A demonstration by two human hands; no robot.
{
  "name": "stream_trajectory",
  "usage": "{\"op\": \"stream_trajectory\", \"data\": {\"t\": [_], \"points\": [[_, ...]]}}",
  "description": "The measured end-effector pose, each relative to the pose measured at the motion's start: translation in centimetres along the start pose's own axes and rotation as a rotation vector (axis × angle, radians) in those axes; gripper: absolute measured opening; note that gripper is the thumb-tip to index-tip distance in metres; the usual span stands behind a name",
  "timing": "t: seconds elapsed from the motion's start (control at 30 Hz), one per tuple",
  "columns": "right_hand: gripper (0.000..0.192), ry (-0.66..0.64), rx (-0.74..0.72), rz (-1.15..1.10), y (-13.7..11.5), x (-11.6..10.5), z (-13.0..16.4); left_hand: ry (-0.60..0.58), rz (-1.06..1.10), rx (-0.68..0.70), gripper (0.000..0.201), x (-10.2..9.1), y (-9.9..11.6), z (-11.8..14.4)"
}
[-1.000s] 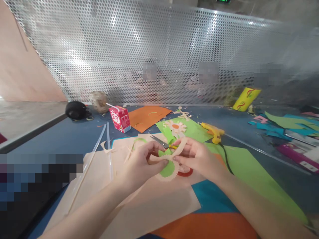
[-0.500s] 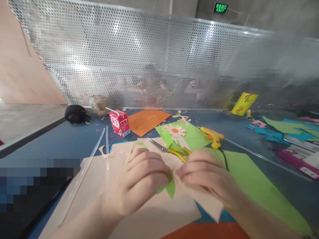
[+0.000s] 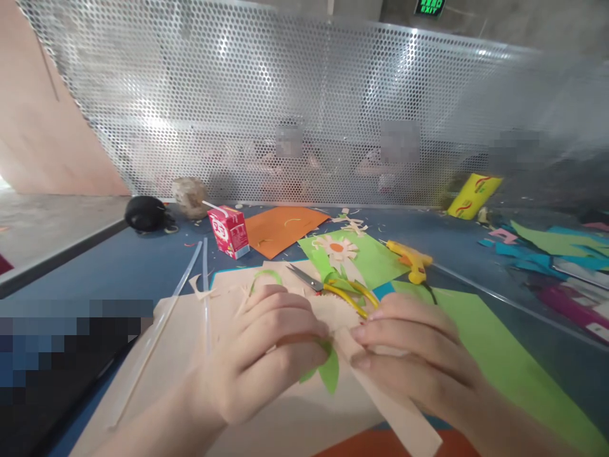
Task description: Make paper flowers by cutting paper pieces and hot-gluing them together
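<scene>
Shiny perforated metal screen (image 3: 304, 108) runs along the back of the blue table (image 3: 118, 266). Green exit sign (image 3: 431, 7) up top, concrete wall behind.

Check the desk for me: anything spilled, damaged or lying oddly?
Nothing spilled or broken. Paper snippings litter the blue table, and the scissors lie open across the sheets just beyond the left hand and right hand, which pinch a beige strip.

green sign (image 3: 429, 7) above the mesh reading "EXIT", red drink carton (image 3: 228, 230) with unreadable white print
</scene>
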State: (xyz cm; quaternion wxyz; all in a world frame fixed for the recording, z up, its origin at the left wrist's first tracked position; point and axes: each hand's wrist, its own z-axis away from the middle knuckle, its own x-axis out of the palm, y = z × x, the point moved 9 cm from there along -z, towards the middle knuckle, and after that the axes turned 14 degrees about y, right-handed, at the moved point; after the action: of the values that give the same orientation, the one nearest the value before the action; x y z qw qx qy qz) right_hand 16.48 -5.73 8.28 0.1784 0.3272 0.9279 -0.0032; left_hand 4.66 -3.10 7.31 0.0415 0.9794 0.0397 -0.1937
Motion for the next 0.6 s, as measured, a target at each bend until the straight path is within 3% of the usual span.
{"op": "stream_trajectory", "data": {"t": [0.17,0.37,0.6], "points": [[0.016,0.092,0.060,-0.010,1.1,0.3,-0.2,-0.005,0.034,-0.085,0.034,0.5,-0.7,0.2],[0.013,-0.037,0.179,-0.074,2.7,2.0,0.1,-0.018,-0.031,-0.355,0.032,1.1,-2.6,0.2],[0.010,-0.160,0.469,-0.245,4.4,4.2,1.2,-0.054,0.056,-0.763,0.017,2.0,-5.4,1.6]]}}
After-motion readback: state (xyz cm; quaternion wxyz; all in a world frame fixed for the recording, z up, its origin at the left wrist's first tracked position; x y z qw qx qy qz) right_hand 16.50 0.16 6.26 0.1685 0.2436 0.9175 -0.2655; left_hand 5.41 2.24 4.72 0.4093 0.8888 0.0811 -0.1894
